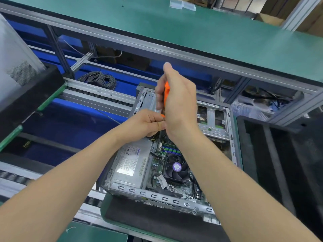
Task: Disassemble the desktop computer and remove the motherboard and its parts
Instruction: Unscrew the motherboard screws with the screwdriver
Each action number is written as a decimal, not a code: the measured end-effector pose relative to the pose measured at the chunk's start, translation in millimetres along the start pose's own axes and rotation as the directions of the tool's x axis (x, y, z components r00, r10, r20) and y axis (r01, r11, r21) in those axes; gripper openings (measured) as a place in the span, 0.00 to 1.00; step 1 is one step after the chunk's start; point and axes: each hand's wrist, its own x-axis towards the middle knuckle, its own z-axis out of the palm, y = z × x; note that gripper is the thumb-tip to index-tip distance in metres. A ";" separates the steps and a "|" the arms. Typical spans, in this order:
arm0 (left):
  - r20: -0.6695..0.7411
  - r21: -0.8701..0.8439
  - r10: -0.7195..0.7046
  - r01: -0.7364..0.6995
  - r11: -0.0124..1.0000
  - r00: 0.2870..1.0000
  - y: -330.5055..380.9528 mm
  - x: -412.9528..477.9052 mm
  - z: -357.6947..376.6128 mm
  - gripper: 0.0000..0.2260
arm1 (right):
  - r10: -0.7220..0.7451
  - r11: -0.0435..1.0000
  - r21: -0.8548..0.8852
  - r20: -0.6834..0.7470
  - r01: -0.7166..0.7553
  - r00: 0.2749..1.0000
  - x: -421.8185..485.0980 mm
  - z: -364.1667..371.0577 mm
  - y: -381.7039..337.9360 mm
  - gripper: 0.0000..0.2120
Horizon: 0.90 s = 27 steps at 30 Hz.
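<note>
Two hands meet over the open computer case [157, 195], which lies on a dark mat [148, 220]. The right hand [178, 105] curls round an orange-handled screwdriver [167, 90]. The left hand [146, 123] pinches its shaft, whose tip points down at the motherboard [157, 164].

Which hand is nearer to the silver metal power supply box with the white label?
Left. The left hand pinches the screwdriver shaft just above the far end of the power supply box; the right hand grips the orange handle higher and further right.
</note>
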 end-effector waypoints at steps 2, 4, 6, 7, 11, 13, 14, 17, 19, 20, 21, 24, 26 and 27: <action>0.034 0.016 0.009 -0.010 1.000 0.999 6.2 -1.0 -2.7 0.21 | -0.096 0.994 0.050 -0.001 0.096 0.995 0.0 -2.4 7.2 0.23; 0.047 -0.014 0.043 -0.042 0.999 0.998 16.7 -1.2 -8.9 0.16 | -0.156 0.983 0.100 0.022 0.153 0.988 3.0 -7.5 10.9 0.21; 0.073 -0.035 0.092 -0.089 0.995 0.993 27.7 2.8 -14.9 0.18 | -0.142 0.981 0.137 0.052 0.134 0.989 10.1 -13.1 10.6 0.19; 0.096 -0.033 0.107 -0.104 0.994 0.990 32.1 6.0 -16.6 0.20 | -0.133 0.981 0.149 0.070 0.122 0.989 14.6 -16.3 10.2 0.19; 0.127 -0.103 0.087 -0.074 0.992 0.988 28.9 18.9 -18.0 0.19 | -0.097 0.984 0.171 0.243 0.055 0.965 31.2 -29.1 12.8 0.18; 0.106 -0.144 0.068 -0.052 0.988 0.992 20.7 20.3 -16.3 0.15 | -0.066 0.977 0.211 0.416 -0.026 0.907 38.4 -33.3 13.7 0.18; 0.099 -0.149 0.059 -0.044 0.988 0.993 16.6 19.7 -15.2 0.12 | -0.055 0.969 0.234 0.516 -0.079 0.855 41.8 -34.9 14.5 0.17; 0.049 -0.105 0.062 -0.057 0.993 0.997 4.6 14.6 -11.2 0.06 | -0.062 0.949 0.242 0.769 -0.201 0.636 49.4 -35.0 16.6 0.17; 0.006 -0.122 0.065 -0.064 0.990 0.998 -2.0 9.6 -7.8 0.05 | -0.057 0.943 0.205 0.876 -0.262 0.478 54.7 -31.8 16.3 0.16; -0.007 -0.145 0.063 -0.063 0.987 0.998 -3.7 7.1 -6.8 0.04 | -0.050 0.940 0.178 0.915 -0.290 0.400 57.8 -29.4 16.1 0.15; -0.015 -0.162 0.062 -0.063 0.985 0.998 -4.9 5.4 -6.5 0.04 | -0.046 0.936 0.152 0.947 -0.317 0.319 60.8 -27.0 15.7 0.15; -0.031 -0.191 0.076 -0.080 0.978 0.997 -7.2 2.2 -4.5 0.05 | -0.046 0.919 0.090 0.991 -0.383 0.124 65.1 -22.3 16.0 0.18; -0.034 -0.216 0.098 -0.103 0.971 0.995 -7.6 0.6 -3.1 0.05 | -0.043 0.913 0.071 0.996 -0.402 0.079 63.7 -21.8 14.7 0.18; -0.028 -0.221 0.112 -0.116 0.968 0.993 -9.6 0.1 -2.7 0.04 | -0.035 0.914 0.070 0.995 -0.400 0.096 62.1 -21.7 13.1 0.17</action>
